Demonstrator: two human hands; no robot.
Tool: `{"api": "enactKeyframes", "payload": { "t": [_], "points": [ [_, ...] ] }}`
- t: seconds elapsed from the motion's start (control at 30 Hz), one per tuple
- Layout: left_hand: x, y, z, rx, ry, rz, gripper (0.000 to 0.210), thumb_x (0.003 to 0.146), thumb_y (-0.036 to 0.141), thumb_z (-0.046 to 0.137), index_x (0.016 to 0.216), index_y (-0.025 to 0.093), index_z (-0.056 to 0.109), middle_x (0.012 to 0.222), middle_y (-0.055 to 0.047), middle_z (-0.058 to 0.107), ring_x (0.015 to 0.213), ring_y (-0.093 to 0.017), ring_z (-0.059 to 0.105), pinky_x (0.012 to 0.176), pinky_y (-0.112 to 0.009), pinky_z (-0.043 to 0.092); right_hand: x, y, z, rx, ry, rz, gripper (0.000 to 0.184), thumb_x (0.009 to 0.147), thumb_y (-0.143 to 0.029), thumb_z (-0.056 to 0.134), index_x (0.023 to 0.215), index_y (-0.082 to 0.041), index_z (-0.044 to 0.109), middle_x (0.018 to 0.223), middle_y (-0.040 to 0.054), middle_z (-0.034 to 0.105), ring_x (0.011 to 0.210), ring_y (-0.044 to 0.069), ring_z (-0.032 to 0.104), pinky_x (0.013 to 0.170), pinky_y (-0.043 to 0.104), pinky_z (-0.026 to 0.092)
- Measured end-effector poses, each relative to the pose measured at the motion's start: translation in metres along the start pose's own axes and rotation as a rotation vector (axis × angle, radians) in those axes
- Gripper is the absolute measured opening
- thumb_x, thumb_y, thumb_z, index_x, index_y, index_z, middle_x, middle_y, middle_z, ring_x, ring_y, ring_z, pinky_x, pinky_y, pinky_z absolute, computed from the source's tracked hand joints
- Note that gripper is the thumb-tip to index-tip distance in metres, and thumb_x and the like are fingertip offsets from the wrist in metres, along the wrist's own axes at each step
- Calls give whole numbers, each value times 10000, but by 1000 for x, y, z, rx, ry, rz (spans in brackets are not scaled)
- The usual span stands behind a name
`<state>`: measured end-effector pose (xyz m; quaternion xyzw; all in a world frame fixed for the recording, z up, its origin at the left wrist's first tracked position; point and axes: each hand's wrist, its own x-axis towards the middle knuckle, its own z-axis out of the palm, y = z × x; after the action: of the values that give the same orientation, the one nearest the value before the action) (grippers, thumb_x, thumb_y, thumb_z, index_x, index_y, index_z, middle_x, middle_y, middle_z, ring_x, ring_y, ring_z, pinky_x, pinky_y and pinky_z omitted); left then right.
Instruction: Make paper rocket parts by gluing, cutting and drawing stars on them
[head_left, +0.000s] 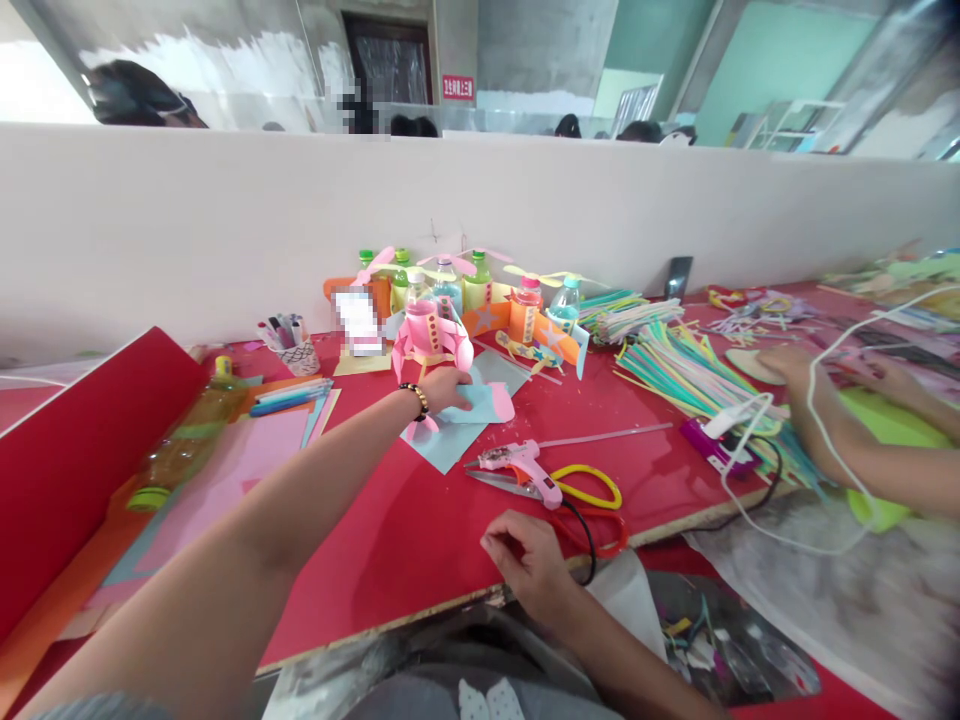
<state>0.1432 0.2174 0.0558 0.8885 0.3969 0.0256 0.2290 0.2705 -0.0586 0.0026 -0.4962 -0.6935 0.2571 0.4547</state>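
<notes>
My left hand (pixel 448 388), with a beaded bracelet at the wrist, reaches to the middle of the table. Its fingers are closed on a light blue paper piece (pixel 480 402) with a rounded pink end, over a flat blue-grey sheet. Just behind stands a pink bottle plane (pixel 431 335) with paper fins. Near the table's front edge, my right hand (pixel 529 560) is loosely curled, fingers together, with nothing visible in it. Close beyond it lie a pink hot glue gun (pixel 525 465) with a clear glue stick and scissors (pixel 589 487) with yellow and red handles.
More bottle planes (pixel 529 315) stand along the white partition (pixel 225 220). A pen cup (pixel 296 350), coloured paper (pixel 240 450) and a lying bottle (pixel 187 440) are left. Pastel strips (pixel 675 370), a purple power strip (pixel 720 447) with cables and another person's arms (pixel 847 430) are right.
</notes>
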Motion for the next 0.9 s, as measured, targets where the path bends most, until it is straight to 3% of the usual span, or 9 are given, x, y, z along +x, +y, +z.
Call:
{"api": "enactKeyframes", "payload": {
  "t": [0.13,0.23,0.33,0.5,0.7,0.9],
  "points": [
    [-19,-2,-12,-199,4,6,278,726,418,658,821,157,646,778,-11,683,753,-187,653,634,-253,490,3,-1,-27,-98,105,-28,113,899,-231,534,813,-191,595,716,8,621,662,135,569,653,249,428],
    [-40,-3,-17,-385,13,2,375,756,493,640,890,143,644,850,-39,707,755,-182,666,645,-262,520,6,4,-48,-180,198,56,105,901,-257,549,835,-192,600,747,20,630,673,144,579,652,255,447],
    [-66,-3,-16,-780,18,-42,399,668,471,764,847,133,650,818,-50,710,713,-177,658,639,-270,524,11,16,-61,-343,220,132,117,873,-304,596,870,-187,607,793,43,635,723,177,589,685,287,471],
    [-106,-4,0,-1054,26,-108,405,600,412,842,819,123,663,735,-25,700,632,-146,628,591,-247,498,17,36,-63,-563,162,168,289,819,-307,645,1069,-166,607,1032,116,672,952,271,615,842,394,485],
    [-133,-10,24,-1231,20,-84,376,608,356,851,818,114,655,741,-24,698,642,-141,630,604,-247,495,24,41,-56,-568,117,229,257,817,-248,568,1059,-174,614,1008,102,709,880,260,662,781,375,506],
    [-156,-16,35,-1272,21,-101,319,609,294,852,766,129,629,679,3,671,590,-127,617,574,-241,492,33,42,-57,-634,158,206,226,772,-216,531,968,-183,640,891,87,731,753,232,671,688,332,498]
  ]
}}
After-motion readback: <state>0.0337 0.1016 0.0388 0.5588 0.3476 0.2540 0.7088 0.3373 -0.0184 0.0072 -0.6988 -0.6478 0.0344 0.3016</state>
